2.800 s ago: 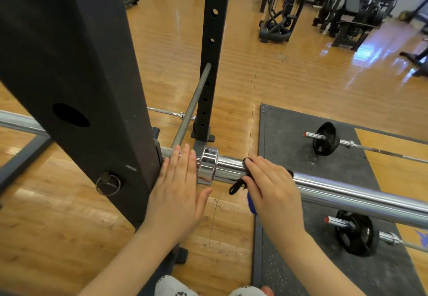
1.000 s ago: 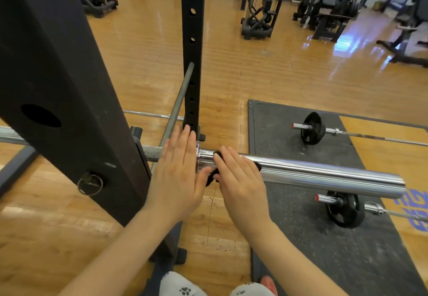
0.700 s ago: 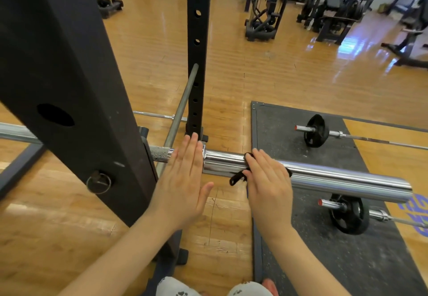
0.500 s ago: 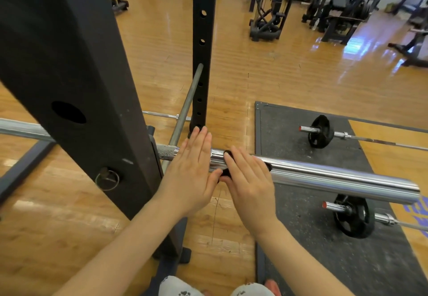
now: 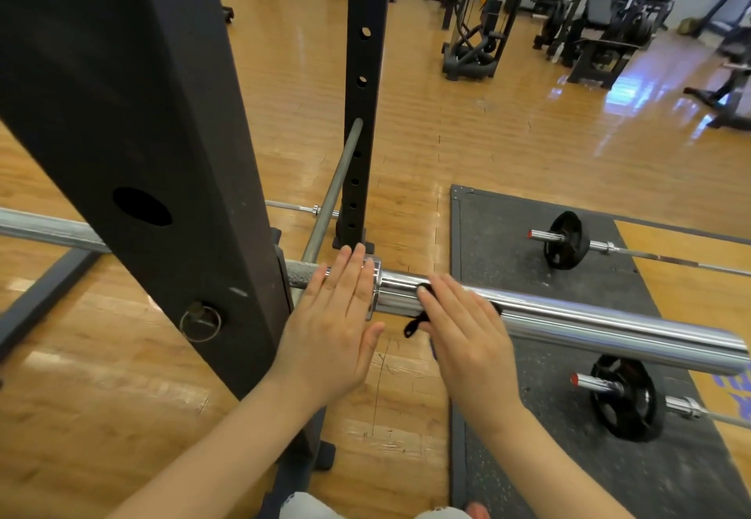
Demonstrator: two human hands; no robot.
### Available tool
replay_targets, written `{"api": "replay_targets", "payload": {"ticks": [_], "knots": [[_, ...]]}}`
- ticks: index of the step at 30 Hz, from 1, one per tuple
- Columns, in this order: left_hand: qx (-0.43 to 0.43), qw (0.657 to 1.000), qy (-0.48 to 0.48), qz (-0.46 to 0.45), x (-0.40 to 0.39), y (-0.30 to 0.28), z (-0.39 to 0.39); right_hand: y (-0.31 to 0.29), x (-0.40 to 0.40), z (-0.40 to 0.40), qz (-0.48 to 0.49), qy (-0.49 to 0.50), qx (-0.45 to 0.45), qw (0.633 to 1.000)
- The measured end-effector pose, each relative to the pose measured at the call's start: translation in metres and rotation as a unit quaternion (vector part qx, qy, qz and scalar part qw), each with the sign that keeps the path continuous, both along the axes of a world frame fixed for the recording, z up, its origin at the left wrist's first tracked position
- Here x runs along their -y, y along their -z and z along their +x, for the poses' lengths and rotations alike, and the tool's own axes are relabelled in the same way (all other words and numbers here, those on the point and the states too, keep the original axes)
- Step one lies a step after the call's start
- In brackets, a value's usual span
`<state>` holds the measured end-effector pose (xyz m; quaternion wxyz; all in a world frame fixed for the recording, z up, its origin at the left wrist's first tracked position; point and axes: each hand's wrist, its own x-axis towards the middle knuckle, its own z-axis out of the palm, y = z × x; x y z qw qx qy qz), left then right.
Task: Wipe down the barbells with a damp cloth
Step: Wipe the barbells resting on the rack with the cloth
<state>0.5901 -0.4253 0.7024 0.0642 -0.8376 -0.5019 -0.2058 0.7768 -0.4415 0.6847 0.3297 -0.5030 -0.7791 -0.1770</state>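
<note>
Racked barbell point(image 5: 569, 321) lying crosswise in the view, long axis running left to right, chrome sleeve pointing right and tilting slightly down toward its free end near the right edge. Shaft carrying on leftward, hidden behind the near black rack post point(image 5: 134, 144), showing again at the far left. Left hand point(image 5: 331, 327) flat, fingers straight and close together, thumb out to the side, fingertips resting over the collar where shaft meets sleeve. Right hand point(image 5: 467, 327) just beside it, fingers straight and slightly spread, pressing a dark cloth point(image 5: 416, 321) down onto the top of the sleeve. Cloth mostly covered by the palm, one loose end dangling below the bar between the two hands. Whether any fingers curl under the bar, cannot tell.

Second rack post point(image 5: 361, 92) standing farther back, with a grey safety rod point(image 5: 331, 193) slanting from it down toward the bar. Black rubber mat point(image 5: 508, 234) on the wooden floor to the right, carrying two more barbells, each with a small black plate: far one point(image 5: 567, 240) beyond the racked sleeve, near one point(image 5: 626, 398) below it, both roughly parallel to the racked bar. Gym machines point(image 5: 475, 31) well apart in the background.
</note>
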Motion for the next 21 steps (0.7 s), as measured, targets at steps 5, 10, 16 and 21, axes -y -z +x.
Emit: {"api": "replay_targets", "payload": {"ticks": [5, 10, 16, 21], "knots": [[0.009, 0.999, -0.024, -0.042, -0.017, -0.015, 0.009, -0.01, -0.002, -0.001, -0.003, 0.078, -0.057, 0.995], [0.004, 0.998, -0.019, -0.052, -0.018, -0.024, 0.007, 0.003, -0.008, -0.036, -0.017, 0.018, -0.025, 0.999], [0.003, 0.999, -0.007, -0.036, 0.006, -0.003, -0.004, 0.01, 0.004, 0.004, 0.018, 0.045, -0.032, 0.998], [0.027, 0.999, 0.005, -0.033, 0.004, 0.0, -0.003, 0.007, -0.003, -0.023, 0.025, 0.055, -0.045, 0.997]]}}
